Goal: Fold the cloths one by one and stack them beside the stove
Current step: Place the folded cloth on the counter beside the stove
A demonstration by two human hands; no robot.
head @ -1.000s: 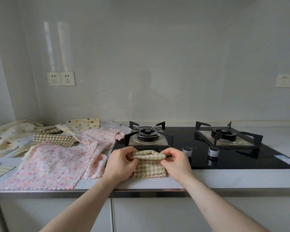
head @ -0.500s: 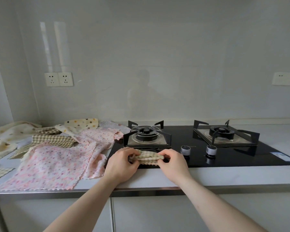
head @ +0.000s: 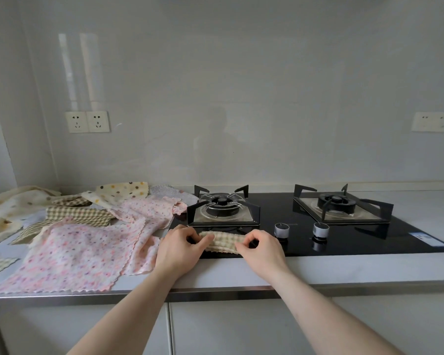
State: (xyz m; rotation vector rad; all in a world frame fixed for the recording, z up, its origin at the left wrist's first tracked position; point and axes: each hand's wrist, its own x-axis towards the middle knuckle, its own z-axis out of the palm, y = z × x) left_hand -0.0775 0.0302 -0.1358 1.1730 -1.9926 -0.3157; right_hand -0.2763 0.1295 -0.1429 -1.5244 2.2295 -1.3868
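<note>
My left hand (head: pixel 180 248) and right hand (head: pixel 260 249) pinch one folded checked cloth (head: pixel 222 241), centre frame; many unfolded cloths (head: pixel 82 249) wait left, none stacked.

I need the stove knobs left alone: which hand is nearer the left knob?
Right. The right hand pinches the checked cloth just beside the left knob, apart from it. The left hand grips the cloth's far end, farther away.
</note>
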